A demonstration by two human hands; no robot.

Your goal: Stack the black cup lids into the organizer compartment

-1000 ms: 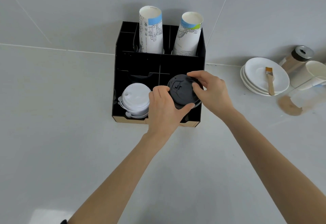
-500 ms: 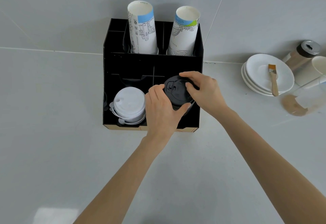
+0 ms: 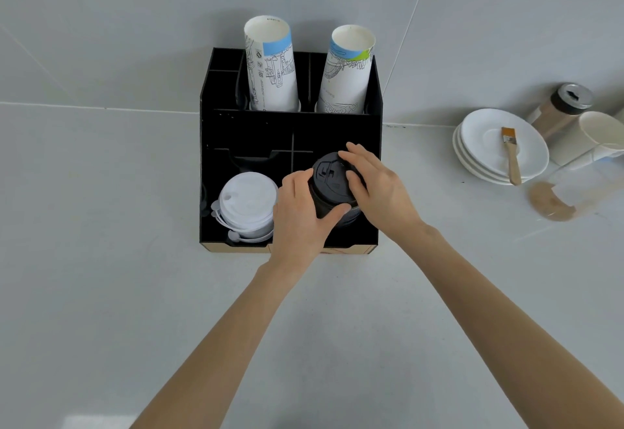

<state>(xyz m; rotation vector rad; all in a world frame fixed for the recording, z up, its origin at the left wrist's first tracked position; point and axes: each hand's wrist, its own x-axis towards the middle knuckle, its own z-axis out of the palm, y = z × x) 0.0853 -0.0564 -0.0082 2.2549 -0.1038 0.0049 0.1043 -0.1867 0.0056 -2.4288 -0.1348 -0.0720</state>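
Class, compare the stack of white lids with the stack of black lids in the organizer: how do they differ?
The white lids sit untouched in the front left compartment; the black lids are in the front right one, gripped by the left hand and right hand. White lids look splayed; black ones look aligned. Both are round cup lids in the organizer.

I was looking at what appeared to be a café or coffee-service station: a black organizer (image 3: 290, 131) on a pale grey surface (image 3: 101, 259) held paper cups (image 3: 271, 67) and white lids (image 3: 246, 204), with stacked saucers (image 3: 499, 148), a brush (image 3: 510, 155) and a shaker jar (image 3: 562, 109) nearby.
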